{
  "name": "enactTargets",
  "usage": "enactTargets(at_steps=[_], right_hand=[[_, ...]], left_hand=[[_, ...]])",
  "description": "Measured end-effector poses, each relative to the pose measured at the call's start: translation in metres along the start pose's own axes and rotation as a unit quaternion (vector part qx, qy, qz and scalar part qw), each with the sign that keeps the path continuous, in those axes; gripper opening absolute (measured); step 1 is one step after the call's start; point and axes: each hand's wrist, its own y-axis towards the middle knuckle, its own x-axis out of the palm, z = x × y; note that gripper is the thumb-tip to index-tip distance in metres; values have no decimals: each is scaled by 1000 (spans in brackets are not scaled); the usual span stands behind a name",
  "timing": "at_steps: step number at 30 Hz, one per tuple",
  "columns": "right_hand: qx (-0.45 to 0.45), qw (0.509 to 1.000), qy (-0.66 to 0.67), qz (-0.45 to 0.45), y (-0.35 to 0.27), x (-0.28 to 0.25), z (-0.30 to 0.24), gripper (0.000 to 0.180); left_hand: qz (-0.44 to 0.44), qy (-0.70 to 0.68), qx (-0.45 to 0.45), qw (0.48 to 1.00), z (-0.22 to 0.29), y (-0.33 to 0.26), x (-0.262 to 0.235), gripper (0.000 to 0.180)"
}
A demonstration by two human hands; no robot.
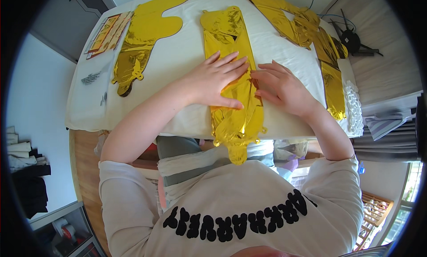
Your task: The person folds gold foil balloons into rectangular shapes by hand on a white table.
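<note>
A flat gold foil balloon [235, 123] lies lengthwise on the white-covered table in front of me, looking folded into a long strip. Its near end, with small tabs, hangs over the table's front edge. My left hand [213, 79] rests flat across its middle, fingers spread and thumb apart. At the strip's right edge is my right hand [287, 88], its fingers loosely bent and the thumb apart from them. The fingertips touch or nearly touch the foil there; I cannot tell which.
More gold foil balloons lie at the left [149, 30] and along the right side [289, 23]. Printed packets [109, 34] and a clear plastic bag [93, 81] are at far left. A black device with antennas [351, 39] and a white bumpy strip [353, 108] sit at right.
</note>
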Motion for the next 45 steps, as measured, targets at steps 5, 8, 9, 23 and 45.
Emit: enactTargets(at_steps=[5,8,9,23,45], right_hand=[[40,988,145,-19,-9,-4,10,45],[31,983,178,-20,-10,-4,20,42],[35,983,180,-18,-10,-4,24,42],[-42,996,79,17,-17,11,23,39],[-11,996,92,11,-18,7,11,51]], left_hand=[[-22,2,9,1000,17,0,-3,110],[-19,6,8,1000,15,0,-1,110],[-22,5,12,1000,14,1,0,110],[10,5,28,1000,12,1,0,110],[23,15,47,999,11,1,4,106]])
